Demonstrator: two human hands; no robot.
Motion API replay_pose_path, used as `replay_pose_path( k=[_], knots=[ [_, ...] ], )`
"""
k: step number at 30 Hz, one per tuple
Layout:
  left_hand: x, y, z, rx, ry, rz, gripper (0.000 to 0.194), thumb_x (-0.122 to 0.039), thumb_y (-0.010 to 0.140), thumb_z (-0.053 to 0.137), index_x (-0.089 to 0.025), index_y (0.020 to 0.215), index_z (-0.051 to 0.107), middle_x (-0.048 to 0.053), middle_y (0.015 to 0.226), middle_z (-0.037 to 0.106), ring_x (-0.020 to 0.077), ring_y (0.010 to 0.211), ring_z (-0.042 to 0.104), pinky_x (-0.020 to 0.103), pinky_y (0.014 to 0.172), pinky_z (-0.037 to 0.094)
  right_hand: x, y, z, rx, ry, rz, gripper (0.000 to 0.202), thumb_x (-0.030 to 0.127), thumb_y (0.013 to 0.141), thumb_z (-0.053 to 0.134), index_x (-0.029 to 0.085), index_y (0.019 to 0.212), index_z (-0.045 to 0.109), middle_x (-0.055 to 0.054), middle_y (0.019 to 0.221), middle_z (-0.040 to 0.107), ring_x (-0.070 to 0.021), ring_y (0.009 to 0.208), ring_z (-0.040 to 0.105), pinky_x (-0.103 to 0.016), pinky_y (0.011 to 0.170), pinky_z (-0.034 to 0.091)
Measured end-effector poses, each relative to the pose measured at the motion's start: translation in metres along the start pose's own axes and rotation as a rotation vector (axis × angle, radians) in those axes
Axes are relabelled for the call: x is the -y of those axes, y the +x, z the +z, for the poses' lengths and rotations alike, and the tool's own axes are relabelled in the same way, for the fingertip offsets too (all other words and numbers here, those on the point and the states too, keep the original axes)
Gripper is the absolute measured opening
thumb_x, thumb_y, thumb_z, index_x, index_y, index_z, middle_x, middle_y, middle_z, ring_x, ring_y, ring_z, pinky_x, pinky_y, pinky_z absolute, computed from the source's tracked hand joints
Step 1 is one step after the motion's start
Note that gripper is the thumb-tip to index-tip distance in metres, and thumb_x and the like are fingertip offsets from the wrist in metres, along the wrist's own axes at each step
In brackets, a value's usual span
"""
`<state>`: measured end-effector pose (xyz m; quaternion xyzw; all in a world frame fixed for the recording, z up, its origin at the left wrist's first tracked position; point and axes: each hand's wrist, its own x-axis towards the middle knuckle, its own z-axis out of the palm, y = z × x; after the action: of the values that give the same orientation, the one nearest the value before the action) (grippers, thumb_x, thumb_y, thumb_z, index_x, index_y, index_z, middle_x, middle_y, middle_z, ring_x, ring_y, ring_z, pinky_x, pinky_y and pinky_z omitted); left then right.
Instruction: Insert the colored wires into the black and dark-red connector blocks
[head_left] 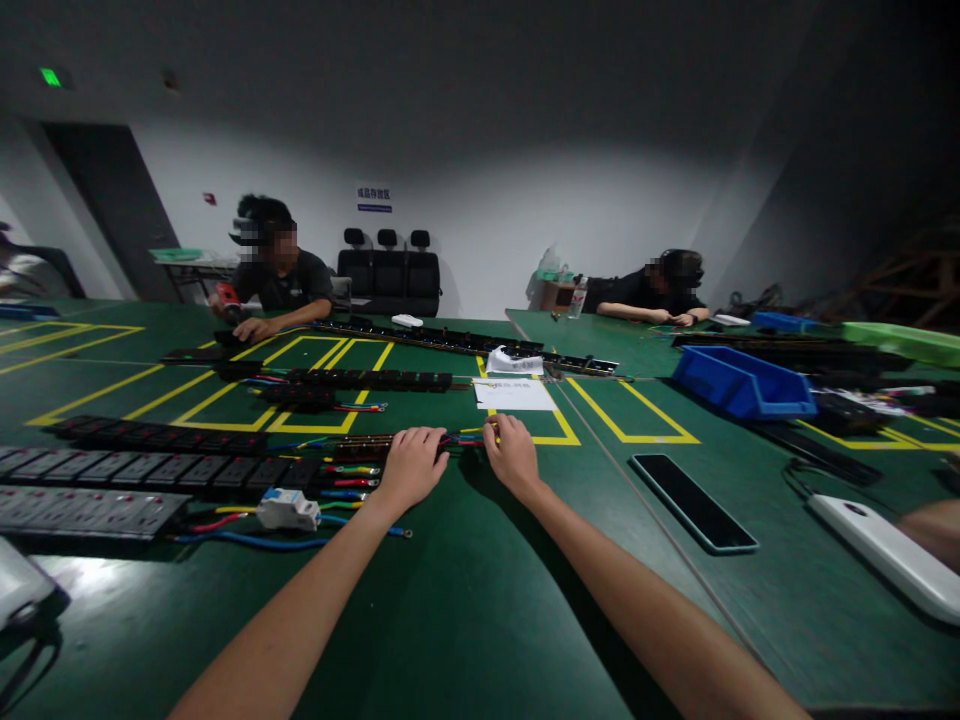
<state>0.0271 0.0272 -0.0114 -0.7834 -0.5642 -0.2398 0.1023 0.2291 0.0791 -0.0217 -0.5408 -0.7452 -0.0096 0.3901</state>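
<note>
My left hand (412, 465) is curled over the right end of a dark strip with brass-coloured rails (364, 443), palm down. From under its fingers, several thin coloured wires (466, 438) run right to my right hand (512, 455). The right fingers are pinched together around the wire ends; their tips are partly hidden. Left of my hands lie rows of black socket strips (157, 470) and a grey socket strip (90, 513). A white-and-blue circuit breaker (287, 510) sits on the table, with red, yellow and blue wires attached.
White paper (514, 394) lies just beyond my hands. A phone (695, 502), a white device (885, 555) and a blue bin (742, 383) are to the right. Across the green table (480, 600), one person (289, 280) holds a red tool; another person (652, 290) leans on the table.
</note>
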Motion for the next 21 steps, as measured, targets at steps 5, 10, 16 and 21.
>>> replay_pose_path(
  k=[5, 10, 16, 21],
  knots=[
    [0.0013, -0.0001, 0.001, 0.0, 0.007, 0.003, 0.037, -0.031, 0.096, 0.053, -0.019, 0.13, 0.058, 0.01, 0.123, 0.067, 0.0265, 0.116, 0.058, 0.044, 0.103, 0.04, -0.0005, -0.001, 0.001, -0.063, 0.117, -0.072, 0.02, 0.029, 0.099, 0.045, 0.02, 0.102, 0.063, -0.008, 0.094, 0.064, -0.023, 0.09, 0.058, -0.032, 0.08, 0.044],
    [0.0016, -0.0001, 0.0012, -0.006, -0.003, 0.001, 0.036, -0.03, 0.095, 0.054, -0.019, 0.129, 0.058, 0.01, 0.123, 0.067, 0.0264, 0.116, 0.058, 0.044, 0.103, 0.04, 0.0009, -0.0019, 0.0001, -0.093, 0.159, -0.123, 0.021, 0.029, 0.098, 0.046, 0.019, 0.103, 0.063, -0.009, 0.097, 0.062, -0.0242, 0.095, 0.057, -0.034, 0.085, 0.046],
    [0.001, -0.0003, 0.0009, -0.006, 0.0, 0.005, 0.036, -0.031, 0.096, 0.053, -0.019, 0.13, 0.057, 0.01, 0.124, 0.067, 0.0263, 0.117, 0.058, 0.044, 0.103, 0.04, 0.001, -0.0018, 0.0001, -0.068, 0.12, -0.086, 0.02, 0.029, 0.098, 0.046, 0.02, 0.1, 0.064, -0.009, 0.095, 0.062, -0.0242, 0.093, 0.057, -0.035, 0.082, 0.046],
    [0.0007, -0.0001, 0.0006, 0.0, 0.003, 0.004, 0.037, -0.031, 0.096, 0.052, -0.019, 0.13, 0.058, 0.01, 0.124, 0.067, 0.0262, 0.117, 0.058, 0.044, 0.104, 0.04, 0.0006, -0.0017, 0.0005, -0.049, 0.1, -0.072, 0.019, 0.029, 0.098, 0.047, 0.021, 0.101, 0.064, -0.008, 0.094, 0.062, -0.0237, 0.092, 0.057, -0.034, 0.081, 0.045]
  ],
)
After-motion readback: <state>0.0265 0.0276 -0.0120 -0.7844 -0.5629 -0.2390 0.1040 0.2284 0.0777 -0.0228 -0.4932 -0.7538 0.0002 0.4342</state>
